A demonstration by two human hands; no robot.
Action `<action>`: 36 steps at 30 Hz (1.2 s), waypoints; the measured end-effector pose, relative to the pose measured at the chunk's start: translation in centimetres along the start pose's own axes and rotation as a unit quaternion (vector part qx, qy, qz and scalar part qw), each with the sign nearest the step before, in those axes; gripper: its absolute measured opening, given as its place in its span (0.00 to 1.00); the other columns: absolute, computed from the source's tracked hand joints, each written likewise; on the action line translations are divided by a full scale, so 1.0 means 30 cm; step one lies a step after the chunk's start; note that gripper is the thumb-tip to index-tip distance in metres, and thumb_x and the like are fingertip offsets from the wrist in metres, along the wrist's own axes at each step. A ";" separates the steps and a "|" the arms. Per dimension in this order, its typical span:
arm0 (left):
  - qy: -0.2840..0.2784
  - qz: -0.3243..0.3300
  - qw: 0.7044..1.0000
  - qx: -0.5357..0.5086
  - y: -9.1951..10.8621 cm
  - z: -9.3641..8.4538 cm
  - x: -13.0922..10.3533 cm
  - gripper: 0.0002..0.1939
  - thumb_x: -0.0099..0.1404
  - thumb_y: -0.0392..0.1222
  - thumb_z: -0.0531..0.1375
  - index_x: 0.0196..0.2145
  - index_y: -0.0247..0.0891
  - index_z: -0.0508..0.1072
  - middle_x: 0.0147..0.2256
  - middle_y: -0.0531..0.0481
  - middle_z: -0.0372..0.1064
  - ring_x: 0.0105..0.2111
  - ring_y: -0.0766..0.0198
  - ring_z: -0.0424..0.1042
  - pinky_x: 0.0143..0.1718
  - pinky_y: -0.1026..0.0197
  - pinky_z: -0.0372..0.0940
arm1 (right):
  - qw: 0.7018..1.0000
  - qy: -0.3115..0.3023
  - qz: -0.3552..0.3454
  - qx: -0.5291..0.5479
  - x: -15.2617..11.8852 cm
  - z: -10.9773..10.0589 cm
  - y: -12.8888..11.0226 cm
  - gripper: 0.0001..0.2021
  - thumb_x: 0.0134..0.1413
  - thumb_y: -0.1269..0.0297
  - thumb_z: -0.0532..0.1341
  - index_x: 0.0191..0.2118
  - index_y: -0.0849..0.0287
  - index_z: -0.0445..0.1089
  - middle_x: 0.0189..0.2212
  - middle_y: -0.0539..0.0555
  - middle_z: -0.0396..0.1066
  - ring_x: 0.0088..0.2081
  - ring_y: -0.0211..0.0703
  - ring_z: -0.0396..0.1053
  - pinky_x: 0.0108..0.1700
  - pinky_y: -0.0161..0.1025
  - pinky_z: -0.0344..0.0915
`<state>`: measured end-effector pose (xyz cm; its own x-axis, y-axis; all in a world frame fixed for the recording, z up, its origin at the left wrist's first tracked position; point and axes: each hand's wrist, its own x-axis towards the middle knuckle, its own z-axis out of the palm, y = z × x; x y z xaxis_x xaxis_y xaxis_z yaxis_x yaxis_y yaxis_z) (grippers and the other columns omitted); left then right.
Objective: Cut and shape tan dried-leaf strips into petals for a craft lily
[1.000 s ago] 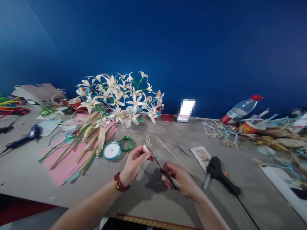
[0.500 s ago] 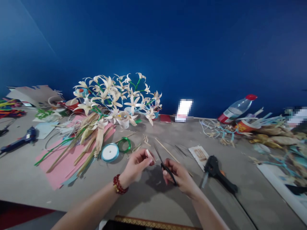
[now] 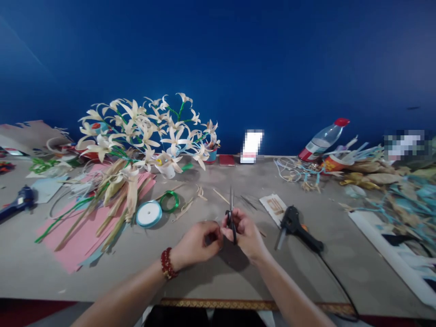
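Note:
My right hand (image 3: 247, 234) grips a pair of black-handled scissors (image 3: 231, 211), the blades pointing up and away from me. Close beside it, my left hand (image 3: 199, 240) is closed in a pinch, its fingertips near the scissor handles. Whatever lies between those fingertips is hidden. A red bead bracelet (image 3: 167, 264) circles the left wrist. Beyond the hands, pale curled husk scraps (image 3: 200, 193) and a thin stick (image 3: 221, 196) lie on the grey table (image 3: 200, 290). A spool of light blue ribbon (image 3: 149, 213) and a green ribbon roll (image 3: 169, 201) sit ahead of my left hand.
White husk flowers (image 3: 146, 134) stand at the back left, behind pink paper (image 3: 68, 250) strewn with dried husks. A black glue gun (image 3: 299, 229) with a trailing cable lies to the right. Farther back a plastic bottle (image 3: 323, 141) leans. A blue glue gun (image 3: 20, 202) rests far left.
The small white piece in my left fingertips has gone out of sight. Both hands have come closer together, and the scissors have turned more upright. The whole view has shifted slightly.

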<state>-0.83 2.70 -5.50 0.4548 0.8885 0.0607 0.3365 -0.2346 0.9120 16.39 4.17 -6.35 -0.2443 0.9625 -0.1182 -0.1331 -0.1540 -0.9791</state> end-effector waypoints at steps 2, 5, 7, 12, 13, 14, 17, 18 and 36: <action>0.015 -0.023 0.999 -0.043 -0.002 0.000 0.003 0.03 0.59 0.35 0.59 0.28 0.37 0.72 0.27 0.50 0.70 0.30 0.63 0.68 0.33 0.64 0.61 | 1.000 0.019 0.004 0.012 0.001 0.003 0.002 0.21 0.37 0.58 0.75 0.32 0.57 0.64 0.26 0.47 0.69 0.28 0.36 0.67 0.32 0.32 0.65; 0.043 -0.049 0.992 -0.110 -0.013 0.004 0.007 0.09 0.63 0.42 0.59 0.27 0.36 0.71 0.27 0.50 0.70 0.29 0.64 0.67 0.33 0.64 0.60 | 0.999 0.039 0.007 0.009 -0.002 0.009 -0.006 0.21 0.38 0.54 0.74 0.32 0.57 0.64 0.26 0.48 0.69 0.25 0.36 0.65 0.25 0.30 0.62; 0.056 -0.060 0.979 -0.185 -0.025 0.007 0.006 0.12 0.64 0.46 0.60 0.27 0.35 0.70 0.26 0.50 0.69 0.28 0.65 0.66 0.32 0.64 0.59 | 0.999 0.046 0.017 -0.007 -0.005 0.011 -0.014 0.22 0.39 0.51 0.73 0.33 0.57 0.64 0.28 0.49 0.69 0.24 0.36 0.64 0.20 0.29 0.58; 0.123 -0.048 0.955 -0.266 -0.028 -0.015 0.002 0.14 0.64 0.50 0.61 0.28 0.36 0.70 0.25 0.52 0.66 0.27 0.66 0.63 0.31 0.65 0.58 | 0.996 -0.018 0.018 -0.083 -0.005 -0.010 -0.007 0.24 0.43 0.41 0.69 0.32 0.57 0.64 0.26 0.47 0.64 0.27 0.37 0.63 0.24 0.31 0.60; 0.138 -0.038 0.955 -0.260 -0.023 -0.022 0.003 0.14 0.64 0.49 0.61 0.27 0.36 0.70 0.25 0.52 0.65 0.27 0.66 0.63 0.32 0.65 0.58 | 0.993 -0.057 0.015 -0.100 -0.004 -0.016 0.002 0.24 0.44 0.39 0.67 0.30 0.57 0.63 0.24 0.47 0.62 0.26 0.37 0.62 0.26 0.32 0.60; 0.152 -0.030 0.954 -0.256 -0.019 -0.030 0.003 0.14 0.64 0.49 0.61 0.27 0.36 0.70 0.25 0.52 0.65 0.27 0.65 0.63 0.32 0.64 0.59 | 0.989 -0.097 0.015 -0.114 -0.003 -0.021 0.012 0.25 0.46 0.38 0.65 0.29 0.57 0.62 0.23 0.46 0.60 0.26 0.37 0.61 0.27 0.33 0.61; 0.192 -0.014 0.951 -0.242 -0.014 -0.045 0.005 0.13 0.64 0.49 0.62 0.29 0.36 0.71 0.26 0.51 0.66 0.28 0.64 0.64 0.33 0.63 0.59 | 0.976 -0.165 0.022 -0.137 -0.002 -0.029 0.039 0.26 0.47 0.36 0.63 0.28 0.56 0.60 0.23 0.46 0.59 0.26 0.37 0.61 0.28 0.33 0.61; 0.203 -0.010 0.951 -0.233 -0.016 -0.047 0.006 0.13 0.64 0.49 0.62 0.28 0.36 0.71 0.26 0.51 0.66 0.28 0.64 0.64 0.33 0.63 0.59 | 0.976 -0.169 0.023 -0.138 -0.003 -0.030 0.044 0.26 0.47 0.35 0.63 0.29 0.56 0.60 0.24 0.46 0.58 0.26 0.37 0.61 0.28 0.34 0.61; 0.192 0.002 0.955 -0.226 -0.040 -0.045 0.006 0.14 0.66 0.47 0.59 0.27 0.36 0.67 0.26 0.52 0.65 0.28 0.65 0.63 0.32 0.64 0.58 | 0.977 -0.149 0.073 -0.133 -0.024 0.014 0.011 0.28 0.44 0.33 0.63 0.27 0.55 0.57 0.19 0.44 0.61 0.21 0.35 0.63 0.25 0.33 0.60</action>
<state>-2.26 3.68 -6.03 0.0905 0.9873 0.1306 -0.0944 -0.1220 0.9880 16.11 3.32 -6.52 -0.5158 0.8207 -0.2458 0.1682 -0.1843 -0.9684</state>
